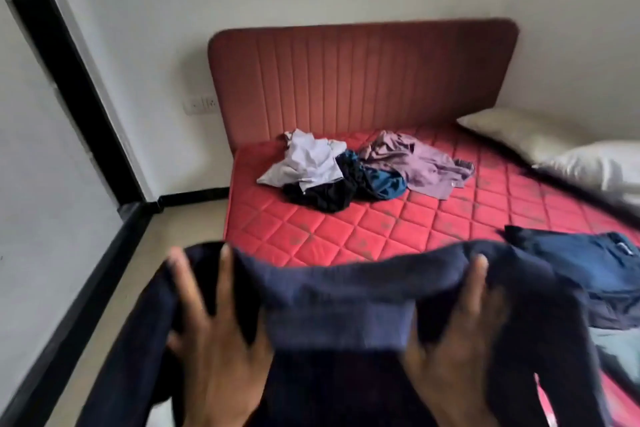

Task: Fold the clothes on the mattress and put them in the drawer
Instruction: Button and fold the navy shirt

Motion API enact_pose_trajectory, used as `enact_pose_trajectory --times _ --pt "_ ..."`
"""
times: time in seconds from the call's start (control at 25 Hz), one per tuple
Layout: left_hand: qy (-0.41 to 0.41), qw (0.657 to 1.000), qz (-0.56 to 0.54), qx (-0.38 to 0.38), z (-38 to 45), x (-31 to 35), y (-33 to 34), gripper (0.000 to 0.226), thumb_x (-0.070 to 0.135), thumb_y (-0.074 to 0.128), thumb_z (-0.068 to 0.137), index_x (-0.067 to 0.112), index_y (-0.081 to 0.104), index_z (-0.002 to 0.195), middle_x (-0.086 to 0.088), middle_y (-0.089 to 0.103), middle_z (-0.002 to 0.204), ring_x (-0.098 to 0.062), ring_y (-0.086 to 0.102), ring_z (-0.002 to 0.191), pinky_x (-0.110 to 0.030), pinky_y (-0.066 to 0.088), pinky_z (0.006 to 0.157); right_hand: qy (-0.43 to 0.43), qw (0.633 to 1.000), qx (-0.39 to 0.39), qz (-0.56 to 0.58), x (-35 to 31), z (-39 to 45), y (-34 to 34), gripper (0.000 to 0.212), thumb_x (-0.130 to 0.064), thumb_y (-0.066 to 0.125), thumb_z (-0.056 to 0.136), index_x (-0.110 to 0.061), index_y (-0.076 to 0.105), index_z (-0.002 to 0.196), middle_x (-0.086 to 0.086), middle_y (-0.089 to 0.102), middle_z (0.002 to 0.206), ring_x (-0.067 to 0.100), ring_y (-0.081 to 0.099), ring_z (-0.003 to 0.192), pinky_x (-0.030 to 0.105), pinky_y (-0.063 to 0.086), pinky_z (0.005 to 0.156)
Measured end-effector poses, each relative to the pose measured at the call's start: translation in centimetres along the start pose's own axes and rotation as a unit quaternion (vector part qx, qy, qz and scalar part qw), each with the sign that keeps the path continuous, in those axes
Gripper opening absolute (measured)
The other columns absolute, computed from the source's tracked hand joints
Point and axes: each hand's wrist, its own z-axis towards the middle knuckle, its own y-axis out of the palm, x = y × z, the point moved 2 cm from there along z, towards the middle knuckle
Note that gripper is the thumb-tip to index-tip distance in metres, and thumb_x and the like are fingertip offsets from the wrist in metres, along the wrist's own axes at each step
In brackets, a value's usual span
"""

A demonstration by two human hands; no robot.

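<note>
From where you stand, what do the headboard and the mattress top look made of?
Headboard: seemingly padded fabric, matte dull red; vertical stitched channels run across it. Mattress: quilted cloth, brighter red with a slight sheen; diamond stitching and faint printed motifs show.

Both hands, left [211, 333] and right [460, 333], hold up a navy garment [339, 305]; crumpled clothes [363, 166] lie on the red mattress [450, 218].

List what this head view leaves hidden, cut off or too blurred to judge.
- Drawer: not in the head view at all.
- Navy garment: its type is unclear; motion blur, and the bottom edge cuts it off.
- Pile by the headboard: garment count unclear; the pieces overlap.
- Blue garment: cut off by the right edge.
- Left hand and right hand: blurred, fingertips behind cloth.
</note>
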Motion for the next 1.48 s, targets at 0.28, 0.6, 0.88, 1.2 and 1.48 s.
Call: enact_pose_trajectory --times 0.28,0.6,0.88,1.2,1.48 --pt "0.108 0.964 0.050 -0.236 14.0 0.5 16.4 0.077 0.046 0.062 0.096 0.030 0.025 0.162 -0.009 0.000 0.173 -0.039 0.008 0.157 -0.069 0.026 0.116 0.043 0.940 -0.321 -0.108 6.2 12.9 15.7 0.094 -0.038 0.065 0.090 -0.013 0.012 0.164 0.021 0.028 0.164 0.043 0.027 0.150 0.060 0.024 0.121" --pt "0.173 0.901 0.034 -0.397 -9.3 -2.4 14.3 0.061 0.055 0.059 0.094 0.031 0.050 0.149 0.004 0.038 0.163 -0.019 0.026 0.155 -0.067 0.004 0.121 0.069 0.885 -0.460 -0.005 6.7 -7.5 8.5 0.061 -0.033 0.076 0.090 -0.014 0.055 0.145 0.009 0.053 0.148 0.025 0.045 0.141 0.032 0.035 0.119" --pt "-0.035 0.932 0.081 -0.352 -7.3 -8.5 10.9 0.051 0.020 0.075 0.086 0.032 0.061 0.134 -0.008 0.054 0.125 -0.039 0.057 0.115 -0.058 0.049 0.095 0.150 0.926 -0.346 0.018 6.8 -7.6 5.9 0.034 -0.003 0.054 0.098 -0.013 0.066 0.128 0.004 0.076 0.112 0.025 0.070 0.104 0.024 0.049 0.093" --pt "0.066 0.976 -0.041 -0.203 -7.1 -5.6 8.4 0.029 0.035 0.065 0.091 0.028 0.072 0.119 0.004 0.071 0.113 -0.029 0.061 0.103 -0.042 0.048 0.094 0.102 0.886 -0.452 -0.016 7.2 -9.2 5.7 0.047 -0.027 0.090 0.075 -0.015 0.074 0.117 0.006 0.062 0.125 0.028 0.056 0.117 0.027 0.040 0.104" --pt "0.215 0.819 -0.049 -0.529 -9.4 -4.5 4.8 0.030 0.046 0.066 0.078 0.035 0.076 0.104 0.014 0.071 0.101 -0.015 0.067 0.109 -0.036 0.044 0.099 0.079 0.830 -0.552 -0.005 6.8 -9.6 2.5 0.079 -0.055 0.091 0.064 -0.024 0.068 0.132 0.000 0.046 0.153 0.023 0.037 0.142 0.026 0.029 0.116"
